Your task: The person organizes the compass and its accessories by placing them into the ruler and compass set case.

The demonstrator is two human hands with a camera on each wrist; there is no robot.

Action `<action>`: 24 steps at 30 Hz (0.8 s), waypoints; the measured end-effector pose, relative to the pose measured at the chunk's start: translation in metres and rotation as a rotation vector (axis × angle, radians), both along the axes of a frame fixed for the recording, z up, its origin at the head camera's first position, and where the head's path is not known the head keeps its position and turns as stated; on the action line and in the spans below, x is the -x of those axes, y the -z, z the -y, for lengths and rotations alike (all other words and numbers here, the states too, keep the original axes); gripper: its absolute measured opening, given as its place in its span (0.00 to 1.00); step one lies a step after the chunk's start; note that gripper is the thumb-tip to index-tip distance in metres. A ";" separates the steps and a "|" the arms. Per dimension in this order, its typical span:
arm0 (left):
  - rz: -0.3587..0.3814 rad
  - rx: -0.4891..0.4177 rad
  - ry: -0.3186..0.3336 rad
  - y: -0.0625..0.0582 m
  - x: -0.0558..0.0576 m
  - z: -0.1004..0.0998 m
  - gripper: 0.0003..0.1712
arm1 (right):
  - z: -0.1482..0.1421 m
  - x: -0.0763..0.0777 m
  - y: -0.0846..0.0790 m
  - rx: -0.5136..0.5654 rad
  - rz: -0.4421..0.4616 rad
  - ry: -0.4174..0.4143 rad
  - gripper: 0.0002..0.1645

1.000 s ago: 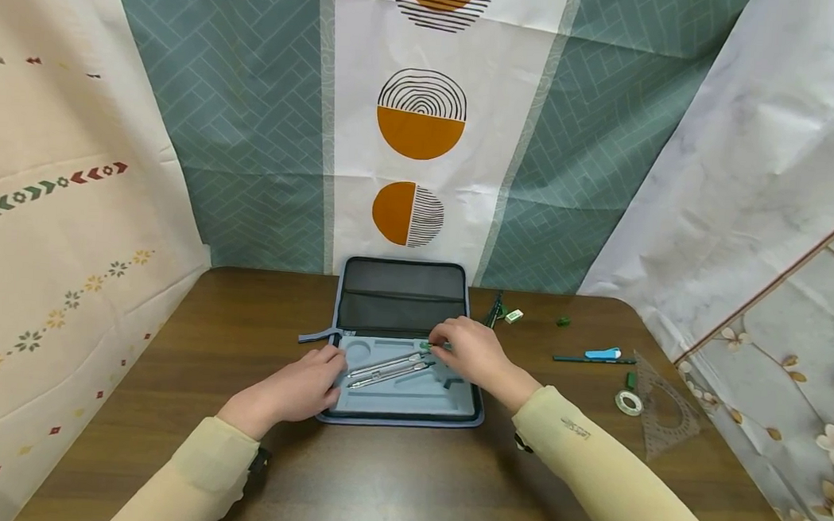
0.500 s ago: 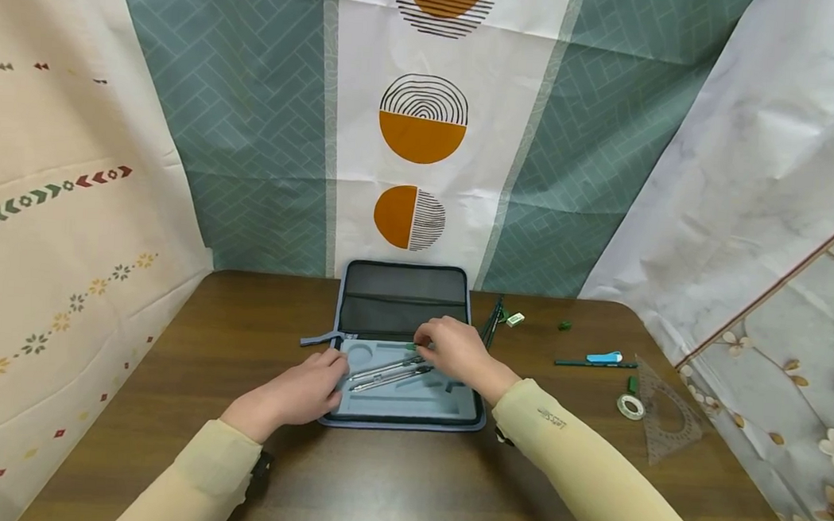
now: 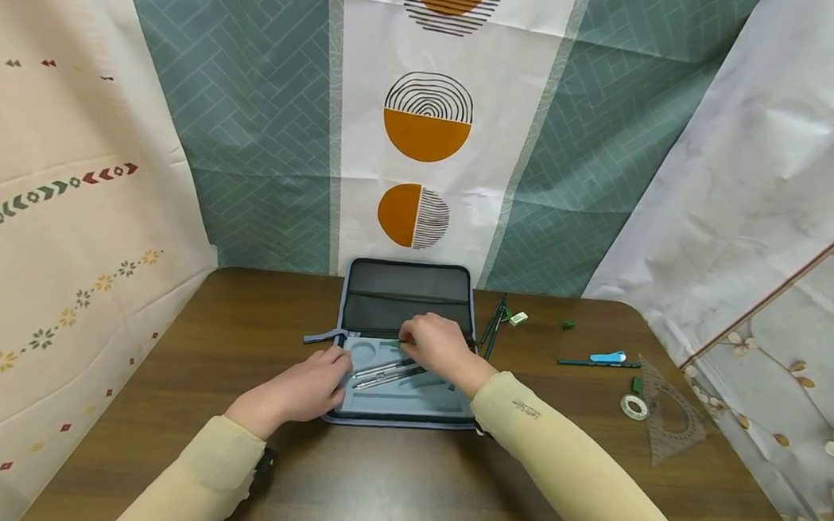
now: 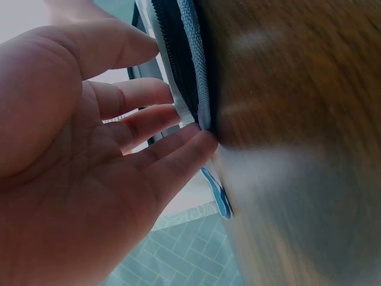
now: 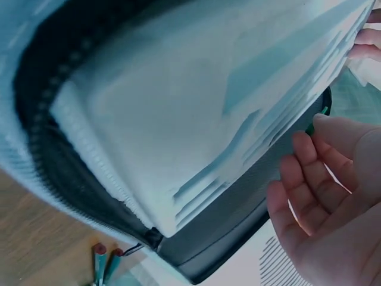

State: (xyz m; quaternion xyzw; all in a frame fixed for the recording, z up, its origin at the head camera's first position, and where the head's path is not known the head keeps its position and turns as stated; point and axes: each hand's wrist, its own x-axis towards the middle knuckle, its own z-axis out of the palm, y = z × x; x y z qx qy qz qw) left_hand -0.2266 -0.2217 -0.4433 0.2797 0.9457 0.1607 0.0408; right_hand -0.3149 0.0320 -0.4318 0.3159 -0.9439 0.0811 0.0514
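Note:
An unzipped case point(image 3: 400, 423) with a pale blue moulded tray point(image 3: 408, 403) lies open on the table. Its dark mesh lid stands up at the back. Across the tray, two silver drawing instruments point(image 3: 379, 380), like compasses, lie slanted. My left hand point(image 3: 309, 385) rests at the case's left side, its fingers touching the zipped rim point(image 4: 199, 77). Over the tray's back part, my right hand point(image 3: 436, 345) pinches a small green piece point(image 5: 318, 120) between thumb and forefinger. Most of that piece is hidden, so its kind is unclear.
Dark green pencils point(image 3: 493, 329) and a white-green eraser point(image 3: 518, 318) lie right of the case. Further right are a small green object point(image 3: 568, 325), a blue cutter point(image 3: 608, 357) on a pencil, a tape roll point(image 3: 634, 407) and a clear set square point(image 3: 660, 443). Cloth hangs behind.
My right hand has moved left along the back of the tray with the small green piece. The left hand stays at the case's left side.

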 end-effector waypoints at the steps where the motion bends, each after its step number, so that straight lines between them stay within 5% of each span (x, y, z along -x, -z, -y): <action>1: 0.003 0.000 -0.002 0.000 0.000 0.000 0.21 | 0.001 0.000 0.001 -0.005 -0.006 -0.002 0.05; 24: -0.003 -0.002 -0.002 -0.001 -0.001 0.000 0.19 | 0.023 0.001 0.008 -0.086 -0.075 -0.001 0.04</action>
